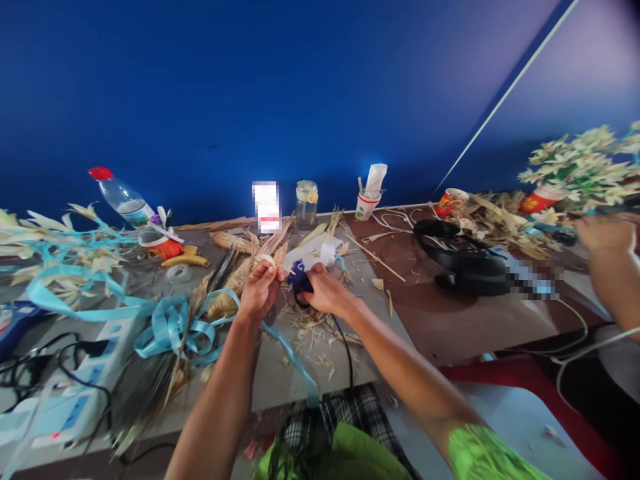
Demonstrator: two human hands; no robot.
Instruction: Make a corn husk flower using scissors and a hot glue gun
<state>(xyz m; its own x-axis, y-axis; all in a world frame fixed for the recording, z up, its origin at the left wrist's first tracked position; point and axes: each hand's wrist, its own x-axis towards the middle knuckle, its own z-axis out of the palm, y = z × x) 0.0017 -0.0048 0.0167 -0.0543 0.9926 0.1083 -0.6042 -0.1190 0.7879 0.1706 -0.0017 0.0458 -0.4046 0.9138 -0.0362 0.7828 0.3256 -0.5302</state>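
Near the middle of the table, my left hand [260, 288] pinches a small piece of dried corn husk [280, 255], held upright between thumb and fingers. My right hand [326, 291] is wrapped round a blue glue gun [299, 275], whose black cord [347, 347] runs down over the table edge. The gun's nozzle points toward the husk; whether they touch I cannot tell. Behind my left hand lie dried corn cobs [233, 241] and loose husks. A light blue ribbon [170, 323] lies in loops left of my left forearm.
A white power strip [90, 373] with black cords sits at the left. Toward the wall stand a plastic bottle [123, 197], a glass jar [307, 205] and a paper cup [367, 205]. Black headphones [463, 260] lie at the right, near another person's hand [605, 233] and a husk-flower bouquet [575, 157].
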